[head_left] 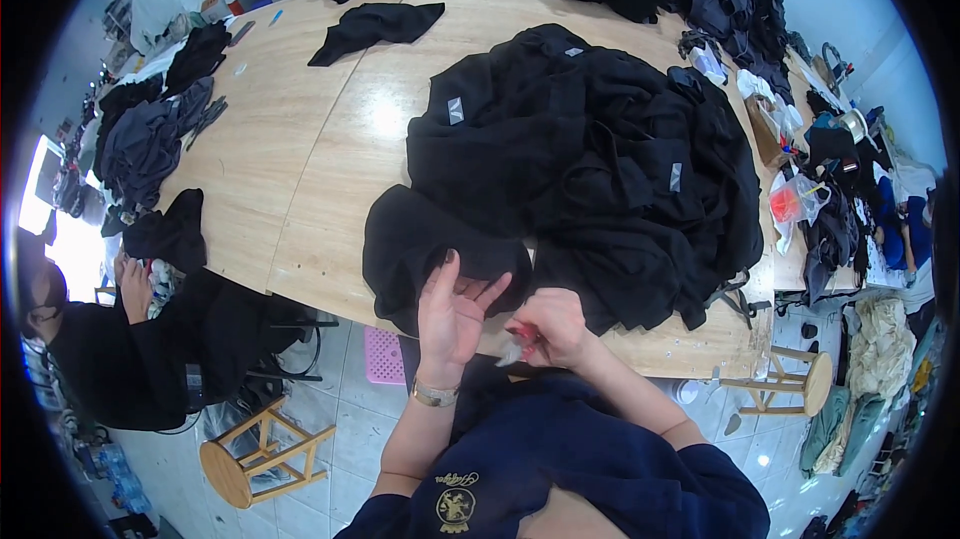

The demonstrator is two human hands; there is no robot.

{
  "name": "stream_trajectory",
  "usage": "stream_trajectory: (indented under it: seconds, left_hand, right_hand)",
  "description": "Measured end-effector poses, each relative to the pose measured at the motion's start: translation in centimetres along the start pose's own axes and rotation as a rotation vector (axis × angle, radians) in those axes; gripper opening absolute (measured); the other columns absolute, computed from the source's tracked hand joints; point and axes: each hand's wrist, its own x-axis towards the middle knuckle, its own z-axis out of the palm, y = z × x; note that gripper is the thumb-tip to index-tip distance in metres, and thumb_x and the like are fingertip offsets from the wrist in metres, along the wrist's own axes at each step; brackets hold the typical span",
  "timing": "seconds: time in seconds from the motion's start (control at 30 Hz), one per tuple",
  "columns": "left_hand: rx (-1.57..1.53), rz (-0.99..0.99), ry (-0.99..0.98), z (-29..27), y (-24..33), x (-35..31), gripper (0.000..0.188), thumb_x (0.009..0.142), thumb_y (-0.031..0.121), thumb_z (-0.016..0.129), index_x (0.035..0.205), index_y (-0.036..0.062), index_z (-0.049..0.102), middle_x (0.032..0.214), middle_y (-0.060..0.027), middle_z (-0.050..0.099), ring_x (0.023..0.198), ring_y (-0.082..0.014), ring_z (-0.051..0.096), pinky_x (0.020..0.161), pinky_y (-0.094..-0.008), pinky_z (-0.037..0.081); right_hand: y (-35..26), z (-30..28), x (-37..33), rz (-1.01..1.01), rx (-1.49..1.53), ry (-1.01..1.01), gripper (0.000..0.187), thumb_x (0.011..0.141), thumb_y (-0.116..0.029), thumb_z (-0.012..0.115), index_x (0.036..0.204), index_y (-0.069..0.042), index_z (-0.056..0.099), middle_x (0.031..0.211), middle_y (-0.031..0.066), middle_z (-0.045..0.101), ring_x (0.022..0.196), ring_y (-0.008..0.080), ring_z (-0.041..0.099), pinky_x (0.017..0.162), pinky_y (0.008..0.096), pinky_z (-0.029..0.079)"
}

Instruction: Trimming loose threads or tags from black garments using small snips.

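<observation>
My left hand (455, 314) is open, palm turned up and fingers apart, at the near edge of a black garment (415, 239). No object shows in its palm. Close beside it, my right hand (555, 324) is closed round a small red tool (525, 335) with a pale, translucent part; the fingers cover much of it, so its kind is unclear. Beyond both hands spreads a large heap of black garments (560, 129), with several small pale labels on the cloth.
The wooden table (330, 159) carries another black cloth piece (378, 27) and dark clothes (150, 134) on the left. People work at the far side and left. Wooden stools (262, 454) stand on the floor; a plastic cup (795, 199) sits at right.
</observation>
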Motion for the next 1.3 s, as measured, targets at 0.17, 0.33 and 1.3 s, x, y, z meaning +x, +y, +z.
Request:
stream_trajectory:
  seconds: [0.17, 0.33, 1.3]
  left_hand:
    - [-0.02, -0.014, -0.038, 0.3, 0.0, 0.2, 0.019, 0.093, 0.022, 0.052, 0.097, 0.0038, 0.056, 0.096, -0.0112, 0.064, 0.095, -0.0227, 0.061, 0.087, -0.0404, 0.051]
    - [0.067, 0.049, -0.056, -0.1, -1.3, -0.1, 0.017, 0.094, 0.02, 0.051, 0.096, 0.0052, 0.059, 0.09, -0.0058, 0.064, 0.081, -0.0152, 0.063, 0.077, -0.0323, 0.053]
    - [0.0, 0.017, -0.09, -0.4, -0.3, 0.2, 0.015, 0.094, 0.019, 0.051, 0.1, 0.0062, 0.055, 0.098, -0.0091, 0.063, 0.09, -0.0191, 0.062, 0.078, -0.0331, 0.053]
  right_hand:
    - [-0.4, 0.3, -0.7, 0.408, -0.08, 0.2, 0.024, 0.07, -0.008, 0.075, 0.081, -0.004, 0.054, 0.056, 0.0027, 0.049, 0.041, 0.0118, 0.044, 0.042, 0.0224, 0.035]
    - [-0.4, 1.0, 1.5, 0.598, -0.015, 0.097, 0.024, 0.072, -0.012, 0.073, 0.08, -0.002, 0.053, 0.058, 0.0075, 0.053, 0.047, 0.0174, 0.055, 0.045, 0.0258, 0.042]
    - [1.0, 0.1, -0.2, 0.364, -0.397, -0.01, 0.03, 0.07, -0.028, 0.074, 0.067, -0.006, 0.054, 0.059, 0.0052, 0.047, 0.047, 0.0217, 0.048, 0.045, 0.031, 0.037]
